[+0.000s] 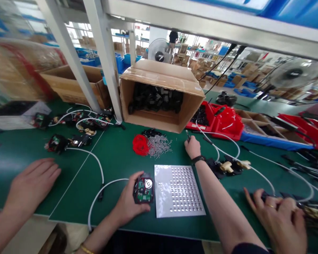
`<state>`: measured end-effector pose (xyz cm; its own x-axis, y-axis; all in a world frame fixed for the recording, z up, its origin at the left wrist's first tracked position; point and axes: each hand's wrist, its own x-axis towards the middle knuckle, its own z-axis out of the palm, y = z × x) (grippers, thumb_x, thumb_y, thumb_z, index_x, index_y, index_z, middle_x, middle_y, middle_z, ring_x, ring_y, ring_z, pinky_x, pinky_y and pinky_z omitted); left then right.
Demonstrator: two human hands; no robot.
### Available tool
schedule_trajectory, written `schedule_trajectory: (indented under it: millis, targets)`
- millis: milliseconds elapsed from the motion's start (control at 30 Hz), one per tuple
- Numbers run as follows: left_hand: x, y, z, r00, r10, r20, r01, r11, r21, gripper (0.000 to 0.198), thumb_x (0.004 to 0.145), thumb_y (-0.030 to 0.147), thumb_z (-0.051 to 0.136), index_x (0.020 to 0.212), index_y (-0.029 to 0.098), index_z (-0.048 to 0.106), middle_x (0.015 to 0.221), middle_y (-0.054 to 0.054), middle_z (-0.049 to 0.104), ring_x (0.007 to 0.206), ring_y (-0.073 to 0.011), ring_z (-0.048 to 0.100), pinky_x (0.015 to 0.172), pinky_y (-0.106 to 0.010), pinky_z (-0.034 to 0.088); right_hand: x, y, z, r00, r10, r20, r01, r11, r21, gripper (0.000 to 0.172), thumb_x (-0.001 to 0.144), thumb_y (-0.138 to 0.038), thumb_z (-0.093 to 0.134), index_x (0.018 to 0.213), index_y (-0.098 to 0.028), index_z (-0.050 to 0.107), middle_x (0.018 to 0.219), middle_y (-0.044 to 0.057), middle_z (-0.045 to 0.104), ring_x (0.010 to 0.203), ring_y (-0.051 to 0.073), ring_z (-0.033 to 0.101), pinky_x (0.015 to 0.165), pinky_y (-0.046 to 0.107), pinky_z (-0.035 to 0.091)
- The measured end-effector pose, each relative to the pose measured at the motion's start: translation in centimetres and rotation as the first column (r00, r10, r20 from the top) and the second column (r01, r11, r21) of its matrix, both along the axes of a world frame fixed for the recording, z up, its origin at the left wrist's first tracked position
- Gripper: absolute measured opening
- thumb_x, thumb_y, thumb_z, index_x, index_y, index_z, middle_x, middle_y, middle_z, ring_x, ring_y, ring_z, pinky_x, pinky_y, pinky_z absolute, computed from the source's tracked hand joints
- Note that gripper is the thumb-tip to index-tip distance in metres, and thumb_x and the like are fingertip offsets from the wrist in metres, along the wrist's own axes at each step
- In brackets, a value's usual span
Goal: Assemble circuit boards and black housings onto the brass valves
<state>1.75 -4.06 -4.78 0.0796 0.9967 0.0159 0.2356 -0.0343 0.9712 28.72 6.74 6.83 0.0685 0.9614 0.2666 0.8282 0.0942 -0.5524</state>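
My left hand (128, 203) is closed around a black housing (143, 188) with an open face. A green circuit board and a round silvery part show inside it, and a white cable (108, 183) runs out to the left. Farther forward, my right hand (193, 147) is closed on a slim dark tool (187, 134), only its end showing; its kind I cannot make out. Between my arms lies a pale sheet (163, 204) with rows of small round silvery pieces. Beyond the sheet are a heap of small silvery pins (159, 145) and red rings (140, 144).
A carton (159, 123) of black parts lies on its side at the back. Red bins (228, 123) and a divided blue tray (278, 141) stand right. Cabled assemblies (57, 143) lie left. Other people's hands rest at left (33, 183) and right (281, 215).
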Motion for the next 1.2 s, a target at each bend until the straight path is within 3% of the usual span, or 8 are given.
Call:
schedule_trajectory:
  millis: [133,300,500,700,800,967,1133,1200]
  targets:
    - [-0.1,0.0,1.2,0.995,-0.046,0.089,0.049,0.998,-0.042,0.089,0.054,0.046,0.081,0.128,0.022,0.037,0.127,-0.012,0.048,0.114,-0.0306,0.050,0.099,-0.045,0.038,-4.2,0.7,-3.4,0.914,0.166,-0.371,-0.215,0.972,-0.096,0.014,0.082,-0.031,0.050,0.089,-0.024,0.060,0.074,0.007,0.065,0.049,0.013,0.050,0.047,0.030,0.042]
    - [1.1,-0.3,2.5,0.994,0.002,-0.108,0.004,0.999,0.054,0.062,0.057,0.032,0.082,0.113,0.026,0.056,0.123,-0.007,0.050,0.117,-0.0284,0.046,0.102,-0.043,0.034,-4.6,-7.0,-5.7,0.781,0.194,-0.594,-0.373,0.907,-0.194,0.017,0.077,-0.039,0.057,0.091,-0.030,0.062,0.068,0.004,0.066,0.036,0.013,0.041,0.032,0.030,0.035]
    - [2.6,-0.6,3.1,0.943,0.029,-0.333,0.003,0.995,0.096,0.055,0.064,0.020,0.077,0.112,0.030,0.054,0.117,-0.003,0.049,0.112,-0.0244,0.046,0.097,-0.041,0.037,-7.2,-9.8,-5.8,0.835,0.254,-0.488,-0.373,0.913,-0.162,0.009,0.076,-0.036,0.060,0.084,-0.033,0.063,0.063,0.001,0.061,0.050,0.019,0.055,0.044,0.032,0.046]
    - [3.3,-0.8,3.0,0.933,0.128,-0.336,-0.104,0.991,0.089,0.077,0.061,0.017,0.075,0.127,0.026,0.036,0.120,-0.005,0.047,0.113,-0.0237,0.044,0.099,-0.041,0.035,-7.9,-9.6,-6.8,0.856,0.304,-0.417,-0.379,0.919,-0.108,0.007,0.081,-0.033,0.055,0.082,-0.029,0.060,0.072,0.002,0.063,0.065,0.023,0.061,0.059,0.033,0.050]
    - [3.4,-0.8,3.3,0.931,0.109,-0.349,-0.084,0.993,0.084,0.076,0.058,0.017,0.077,0.123,0.025,0.039,0.116,-0.004,0.049,0.110,-0.0237,0.045,0.097,-0.040,0.036,-8.0,-9.4,-7.3,0.830,0.343,-0.439,-0.410,0.910,-0.064,0.009,0.083,-0.029,0.052,0.084,-0.024,0.058,0.075,0.003,0.063,0.065,0.021,0.060,0.059,0.031,0.049]
    - [3.5,-0.9,4.0,0.925,0.093,-0.369,-0.067,0.994,0.082,0.067,0.053,0.017,0.080,0.111,0.025,0.047,0.106,-0.002,0.052,0.100,-0.0227,0.047,0.088,-0.037,0.040,-8.2,-8.7,-7.7,0.769,0.508,-0.390,-0.555,0.832,-0.012,0.010,0.084,-0.016,0.047,0.083,-0.020,0.056,0.079,0.004,0.058,0.076,0.019,0.058,0.067,0.028,0.046]
    - [3.6,-1.2,4.0,0.908,0.050,-0.417,-0.021,0.997,0.073,0.072,0.050,0.020,0.083,0.112,0.026,0.048,0.108,-0.003,0.052,0.101,-0.0249,0.046,0.088,-0.039,0.040,-7.3,-8.5,-6.8,0.697,0.682,-0.221,-0.712,0.694,-0.104,0.027,0.084,-0.005,0.038,0.093,-0.022,0.058,0.090,0.004,0.058,0.080,0.017,0.059,0.071,0.028,0.046]
    - [3.7,-1.2,3.9,0.902,0.037,-0.430,0.001,0.996,0.088,0.071,0.052,0.020,0.082,0.113,0.026,0.047,0.109,-0.003,0.052,0.102,-0.0252,0.046,0.090,-0.040,0.039,-7.2,-8.9,-6.5,0.706,0.700,-0.112,-0.708,0.693,-0.136,0.036,0.080,0.001,0.036,0.099,-0.022,0.057,0.096,0.004,0.058,0.080,0.017,0.060,0.069,0.028,0.046]
